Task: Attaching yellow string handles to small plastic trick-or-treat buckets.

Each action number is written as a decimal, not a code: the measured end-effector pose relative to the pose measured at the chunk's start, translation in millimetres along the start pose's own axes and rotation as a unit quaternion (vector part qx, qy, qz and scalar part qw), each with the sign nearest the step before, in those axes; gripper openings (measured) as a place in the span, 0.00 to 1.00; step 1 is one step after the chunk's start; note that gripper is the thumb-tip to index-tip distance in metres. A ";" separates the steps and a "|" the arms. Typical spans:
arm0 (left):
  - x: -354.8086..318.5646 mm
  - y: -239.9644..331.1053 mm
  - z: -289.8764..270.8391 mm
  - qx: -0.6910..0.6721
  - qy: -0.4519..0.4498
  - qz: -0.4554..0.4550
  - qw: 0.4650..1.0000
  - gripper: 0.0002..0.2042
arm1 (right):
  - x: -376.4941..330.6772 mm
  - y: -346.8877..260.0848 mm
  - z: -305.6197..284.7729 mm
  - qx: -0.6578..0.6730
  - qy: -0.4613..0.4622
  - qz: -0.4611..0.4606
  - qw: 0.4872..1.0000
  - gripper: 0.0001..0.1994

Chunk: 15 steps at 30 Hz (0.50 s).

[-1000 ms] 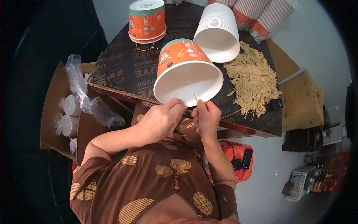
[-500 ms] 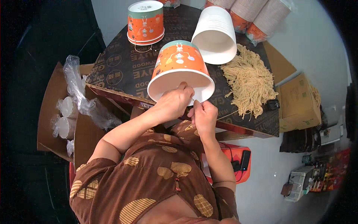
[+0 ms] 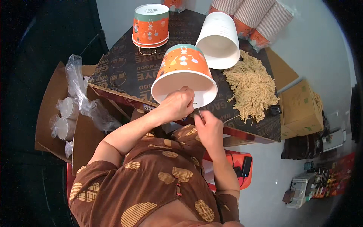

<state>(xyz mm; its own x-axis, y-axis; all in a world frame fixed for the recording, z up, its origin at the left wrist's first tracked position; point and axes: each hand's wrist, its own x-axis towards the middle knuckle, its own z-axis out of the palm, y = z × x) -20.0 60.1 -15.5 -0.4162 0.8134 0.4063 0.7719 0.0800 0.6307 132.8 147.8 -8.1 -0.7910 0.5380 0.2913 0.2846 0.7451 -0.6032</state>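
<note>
presently catalogued, for you at the bench:
item: orange paper bucket (image 3: 184,72), lying tilted on its side at the near edge of the dark table (image 3: 124,72), open mouth toward you.
left hand (image 3: 177,105): fingers closed over the bucket's near rim, pinching it.
right hand (image 3: 208,126): fingertips pressed together on a thin wire handle (image 3: 198,112) just below the rim.
handling: likely light, thin-walled, easily dented; you do best holding the rolled rim, not the side wall.
wire: stiff, springy, liable to slip.
nearby: white bucket (image 3: 219,39), upright orange bucket (image 3: 150,24), heap of pale strings (image 3: 251,87).
</note>
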 end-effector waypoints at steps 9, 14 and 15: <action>-0.2 2.3 13.1 -0.033 0.047 0.008 0.998 0.05 | 2.2 -0.3 2.2 -0.228 0.163 -0.246 0.928 0.05; 0.5 14.6 0.2 0.066 -0.031 0.030 0.997 0.08 | 9.4 19.8 1.9 -0.216 0.168 -0.204 0.940 0.09; 0.7 19.1 -3.6 0.108 -0.076 0.018 0.991 0.08 | 10.0 22.4 3.2 -0.215 0.169 -0.203 0.940 0.09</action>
<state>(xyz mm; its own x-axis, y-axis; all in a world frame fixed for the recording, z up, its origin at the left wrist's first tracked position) -7.3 60.1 -0.7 -0.3219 0.8945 0.3104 0.8763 0.1573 0.4554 129.6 168.6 -21.1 -0.6853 0.2160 0.6954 0.2467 0.9674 -0.0574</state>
